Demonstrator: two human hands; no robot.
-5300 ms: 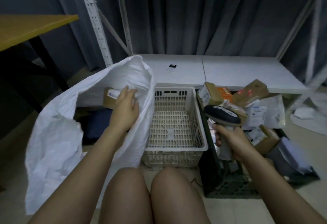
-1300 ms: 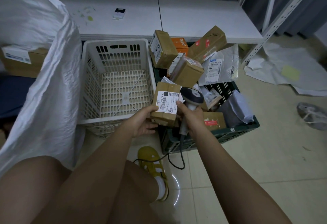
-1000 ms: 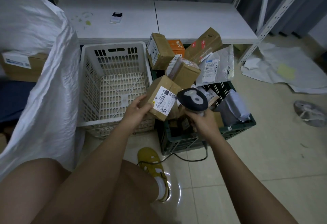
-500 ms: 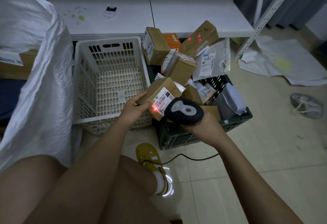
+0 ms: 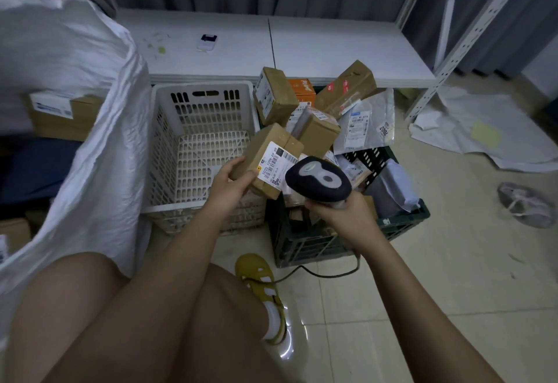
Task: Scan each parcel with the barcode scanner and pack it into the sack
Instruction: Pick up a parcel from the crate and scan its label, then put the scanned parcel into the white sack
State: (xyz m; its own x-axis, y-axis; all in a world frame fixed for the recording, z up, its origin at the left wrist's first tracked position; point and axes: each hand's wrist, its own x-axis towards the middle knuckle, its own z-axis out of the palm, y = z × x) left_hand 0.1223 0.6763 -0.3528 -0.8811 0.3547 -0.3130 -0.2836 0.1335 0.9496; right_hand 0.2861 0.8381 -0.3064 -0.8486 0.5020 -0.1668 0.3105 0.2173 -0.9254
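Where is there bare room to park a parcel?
Free: the white basket's floor, and the white shelf behind the green crate, bare apart from a small card. Crowded: the crate, heaped with parcels.

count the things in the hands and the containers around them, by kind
barcode scanner, gripped by the right hand: 1
brown parcel, held by the left hand: 1
white sack: 1
white basket: 1
dark green crate: 1
Total: 5
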